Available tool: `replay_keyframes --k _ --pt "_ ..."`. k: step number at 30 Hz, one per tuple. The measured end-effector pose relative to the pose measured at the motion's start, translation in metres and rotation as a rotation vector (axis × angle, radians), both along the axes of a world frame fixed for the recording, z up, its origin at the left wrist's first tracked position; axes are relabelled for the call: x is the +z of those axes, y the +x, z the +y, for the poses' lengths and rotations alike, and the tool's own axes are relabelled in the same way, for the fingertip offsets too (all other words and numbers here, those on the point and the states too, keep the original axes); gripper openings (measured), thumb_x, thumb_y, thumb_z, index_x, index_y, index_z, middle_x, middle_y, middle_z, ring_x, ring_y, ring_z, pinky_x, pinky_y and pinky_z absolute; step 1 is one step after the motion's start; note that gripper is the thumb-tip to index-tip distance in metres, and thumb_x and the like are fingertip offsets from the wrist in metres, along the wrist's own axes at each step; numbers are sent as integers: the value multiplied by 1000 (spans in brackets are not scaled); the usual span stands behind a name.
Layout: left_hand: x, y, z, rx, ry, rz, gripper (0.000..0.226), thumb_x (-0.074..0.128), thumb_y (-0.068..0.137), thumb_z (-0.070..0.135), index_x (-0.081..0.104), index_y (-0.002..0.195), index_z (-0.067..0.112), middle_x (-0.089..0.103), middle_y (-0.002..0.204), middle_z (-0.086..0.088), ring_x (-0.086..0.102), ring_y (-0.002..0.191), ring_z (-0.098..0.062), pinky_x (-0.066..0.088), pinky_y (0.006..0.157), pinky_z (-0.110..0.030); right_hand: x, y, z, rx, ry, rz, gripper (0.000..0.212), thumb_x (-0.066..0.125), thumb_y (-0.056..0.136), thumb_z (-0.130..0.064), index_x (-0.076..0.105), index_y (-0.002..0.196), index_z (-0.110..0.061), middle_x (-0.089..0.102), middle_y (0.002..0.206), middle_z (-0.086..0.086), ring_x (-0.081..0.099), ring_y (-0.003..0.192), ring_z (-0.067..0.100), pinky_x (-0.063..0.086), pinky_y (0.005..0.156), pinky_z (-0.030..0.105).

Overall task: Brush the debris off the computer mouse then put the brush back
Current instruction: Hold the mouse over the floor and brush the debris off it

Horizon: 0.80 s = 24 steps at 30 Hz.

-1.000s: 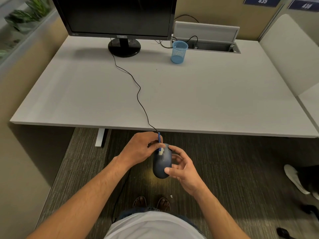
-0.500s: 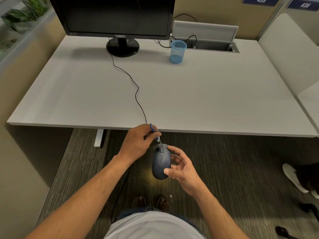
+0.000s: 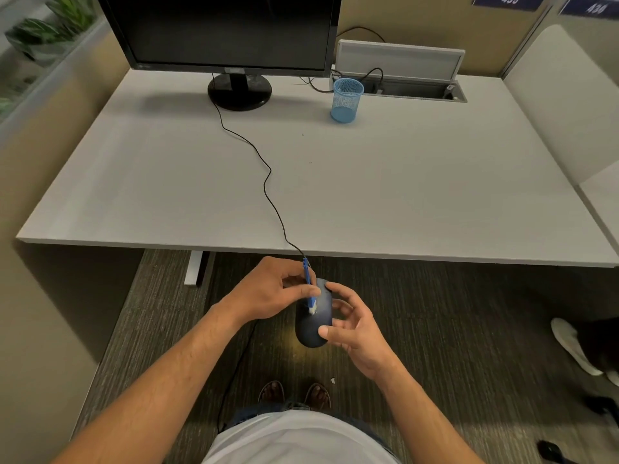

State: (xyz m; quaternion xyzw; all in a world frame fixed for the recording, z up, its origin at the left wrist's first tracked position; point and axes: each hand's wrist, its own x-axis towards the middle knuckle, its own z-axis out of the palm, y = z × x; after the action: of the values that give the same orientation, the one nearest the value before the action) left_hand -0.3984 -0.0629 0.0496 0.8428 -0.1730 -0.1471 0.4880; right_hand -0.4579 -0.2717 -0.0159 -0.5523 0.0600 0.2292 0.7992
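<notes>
Low in the frame's centre, below the white worktop (image 3: 368, 195) edge, our right hand (image 3: 355, 329) grasps the dark oval computer mouse (image 3: 313, 324); our left hand (image 3: 271, 291) pinches the small blue brush (image 3: 310, 289), bristles on it.

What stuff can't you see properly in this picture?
- Head view: debris on the mouse is too small to see.
- The brush handle's middle is hidden by the left hand.
- The mouse's right side is hidden by the right hand.
- The monitor top is cut off by the edge.
</notes>
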Motion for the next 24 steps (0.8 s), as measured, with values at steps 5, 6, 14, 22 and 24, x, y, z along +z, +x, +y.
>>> replay_keyframes --k 5,6,14,22,24 --pt "-4 4 -3 21 43 -119 10 73 90 26 75 94 17 73 89 8 68 85 -7 56 81 -32 -2 -1 -1 -9 1 4 80 90 64 -9 60 134 -30 61 132 11 70 108 39 60 78 40" --pt "-5 5 -4 32 49 -139 11 72 90 26 75 94 16 73 89 8 68 84 -7 56 81 -34 -3 -1 -2 -5 3 4 80 90 64 -8 60 135 -30 61 132 11 70 108 39 60 78 40" --pt "-11 13 -5 143 67 -166 11 70 92 27 73 94 17 72 87 5 67 83 -9 57 81 -41 -6 -4 -1 12 -8 -8 80 90 67 -6 59 136 -30 57 137 14 68 111 41 59 84 44" --pt "-13 12 -7 261 38 -255 7 69 92 24 71 93 17 73 87 3 67 86 -4 54 76 -15 -1 -2 -1 10 -14 -9 80 90 66 -8 59 135 -31 56 138 15 69 111 39 59 77 38" --pt "-9 9 -6 268 -41 -201 2 70 91 23 71 93 21 73 88 11 68 88 1 51 77 -9 -1 -1 -1 6 -13 -4 79 90 65 -9 60 135 -32 57 136 13 69 110 38 59 78 38"
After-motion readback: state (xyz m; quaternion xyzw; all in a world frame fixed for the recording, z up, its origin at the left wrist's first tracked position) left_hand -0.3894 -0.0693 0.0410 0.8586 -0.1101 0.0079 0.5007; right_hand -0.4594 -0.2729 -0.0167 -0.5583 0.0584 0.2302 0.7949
